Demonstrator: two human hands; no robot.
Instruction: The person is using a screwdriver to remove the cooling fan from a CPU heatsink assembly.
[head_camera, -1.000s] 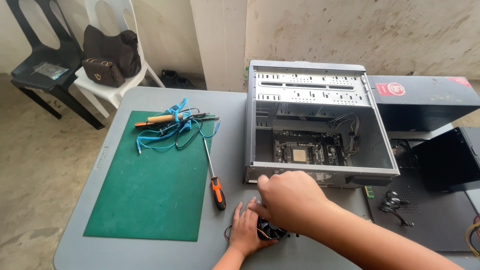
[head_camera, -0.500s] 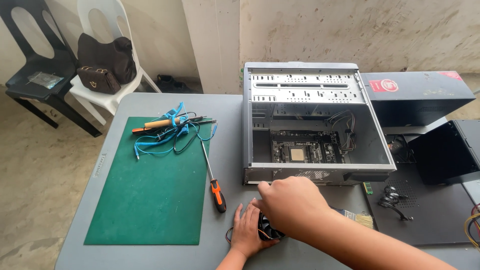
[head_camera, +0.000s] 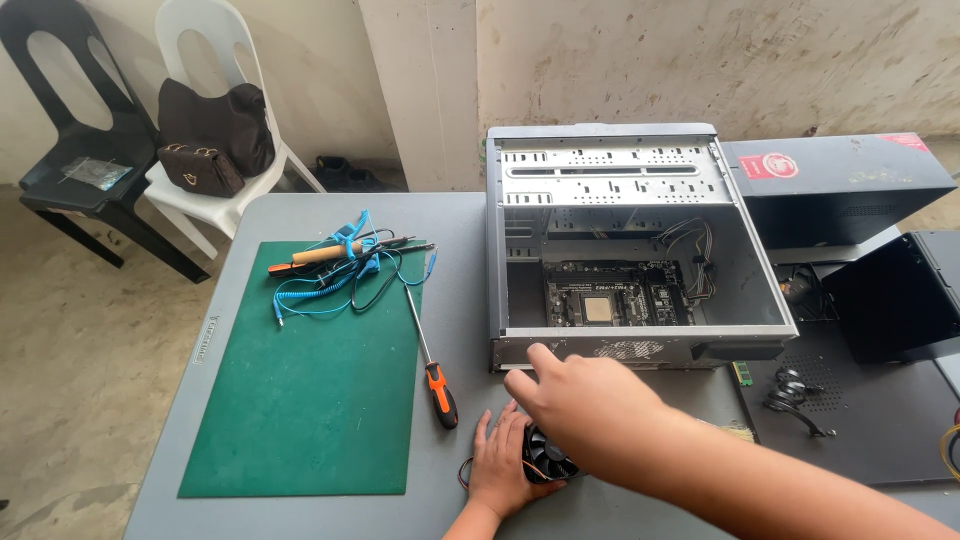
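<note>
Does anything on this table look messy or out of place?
Mostly tidy. The blue coiled cord lies in a loose tangle at the green mat's top edge, and the orange-handled screwdriver sits half off the mat. The computer case lies open on its side.

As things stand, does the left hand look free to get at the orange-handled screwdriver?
Probably yes: the left hand rests on the black fan, and the screwdriver lies just beside it on bare table, with nothing between.

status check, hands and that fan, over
Left hand flat beside black fan. Right hand over it, fingers by open case. Screwdriver lies apart.
</note>
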